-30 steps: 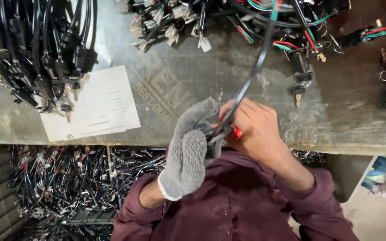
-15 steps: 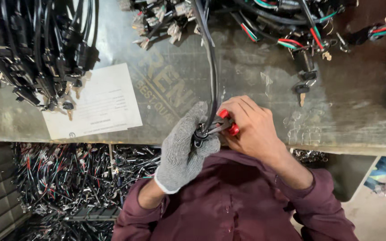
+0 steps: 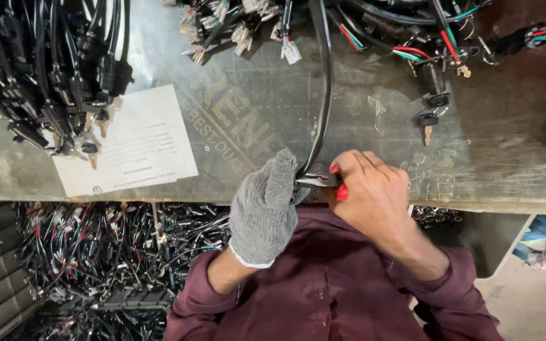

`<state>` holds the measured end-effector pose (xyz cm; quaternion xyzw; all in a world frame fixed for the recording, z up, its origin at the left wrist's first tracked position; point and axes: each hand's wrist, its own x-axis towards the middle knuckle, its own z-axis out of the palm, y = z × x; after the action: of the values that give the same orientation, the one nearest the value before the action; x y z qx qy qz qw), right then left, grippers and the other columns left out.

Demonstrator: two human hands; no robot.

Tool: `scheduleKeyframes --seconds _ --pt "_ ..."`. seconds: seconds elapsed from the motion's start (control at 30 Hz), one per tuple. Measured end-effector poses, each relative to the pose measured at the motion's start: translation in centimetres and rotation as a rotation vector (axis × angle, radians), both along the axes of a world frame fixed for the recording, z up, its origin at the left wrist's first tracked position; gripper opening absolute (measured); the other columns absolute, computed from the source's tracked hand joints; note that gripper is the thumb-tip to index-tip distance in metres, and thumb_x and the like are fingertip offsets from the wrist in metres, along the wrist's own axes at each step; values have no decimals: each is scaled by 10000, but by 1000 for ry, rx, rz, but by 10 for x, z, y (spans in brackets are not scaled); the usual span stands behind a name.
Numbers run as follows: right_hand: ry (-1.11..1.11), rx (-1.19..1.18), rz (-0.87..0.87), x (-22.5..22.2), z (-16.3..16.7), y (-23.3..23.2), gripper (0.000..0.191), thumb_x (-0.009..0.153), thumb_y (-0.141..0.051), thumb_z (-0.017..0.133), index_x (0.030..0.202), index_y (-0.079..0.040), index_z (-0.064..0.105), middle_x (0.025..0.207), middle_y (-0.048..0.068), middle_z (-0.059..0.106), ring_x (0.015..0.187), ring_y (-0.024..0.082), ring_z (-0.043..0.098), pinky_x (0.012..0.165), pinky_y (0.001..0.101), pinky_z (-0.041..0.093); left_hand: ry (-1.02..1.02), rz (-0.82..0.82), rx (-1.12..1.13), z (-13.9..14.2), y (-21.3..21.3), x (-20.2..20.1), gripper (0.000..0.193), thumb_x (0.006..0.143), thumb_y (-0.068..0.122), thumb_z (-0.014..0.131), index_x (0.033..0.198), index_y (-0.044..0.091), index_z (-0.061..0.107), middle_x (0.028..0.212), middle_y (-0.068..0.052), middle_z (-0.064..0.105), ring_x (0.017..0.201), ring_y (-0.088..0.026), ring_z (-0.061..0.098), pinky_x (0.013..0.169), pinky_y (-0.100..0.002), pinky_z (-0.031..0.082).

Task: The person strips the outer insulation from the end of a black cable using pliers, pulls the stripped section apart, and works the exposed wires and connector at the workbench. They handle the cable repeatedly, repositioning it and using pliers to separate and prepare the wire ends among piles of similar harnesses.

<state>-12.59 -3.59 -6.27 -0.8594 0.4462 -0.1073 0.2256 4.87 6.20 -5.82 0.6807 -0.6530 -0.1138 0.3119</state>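
So from my headcam view, my left hand (image 3: pixel 265 211) in the grey knit glove is pinched around the near end of a black cable (image 3: pixel 321 107), right at the near edge of the workbench (image 3: pixel 374 136). My bare right hand (image 3: pixel 374 199) is wrapped tight on red-handled pliers (image 3: pixel 323 182), their nose pointing left into the glove, touching the cable end. The bit that matters: the cable's long axis runs almost straight away from both hands, from the grip toward the far side, up into the tangle of wiring harnesses (image 3: pixel 361 25). Both hands meet at the same spot, the left just left of the cable, the right just right of it.
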Motion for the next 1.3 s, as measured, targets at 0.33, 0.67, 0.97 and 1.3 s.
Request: scheduleKeyframes --seconds 0.33,0.67,0.97,1.3 --pt "-197 72 -10 9 -10 10 319 720 -184 787 938 -101 570 878 66 643 843 296 649 639 417 479 -86 -72 103 8 -9 8 686 819 24 674 1477 12 479 1210 -176 688 940 -381 649 833 -483 517" --pt "-548 84 332 20 -36 -35 485 758 -246 944 755 -100 481 710 65 469 683 294 521 615 419 396 1193 -379 384 39 -8 25 635 1032 91 627 1607 -7 377 1094 -86 631 933 -165 597 868 -311 546" --pt "-121 -154 31 31 -8 -27 324 736 -169 833 970 -111 616 962 52 650 963 300 646 786 431 507 47 63 228 32 -19 30 593 909 195 692 1461 59 520 1047 -194 703 845 -391 659 718 -463 508" --pt "-29 -631 -154 -20 25 -128 451 1083 -355 740 1218 57 618 1114 183 649 1020 347 625 876 447 488 -53 365 -73 54 -13 110 778 1014 330 714 1572 -36 314 1417 -209 533 1247 -339 589 1073 -403 499"
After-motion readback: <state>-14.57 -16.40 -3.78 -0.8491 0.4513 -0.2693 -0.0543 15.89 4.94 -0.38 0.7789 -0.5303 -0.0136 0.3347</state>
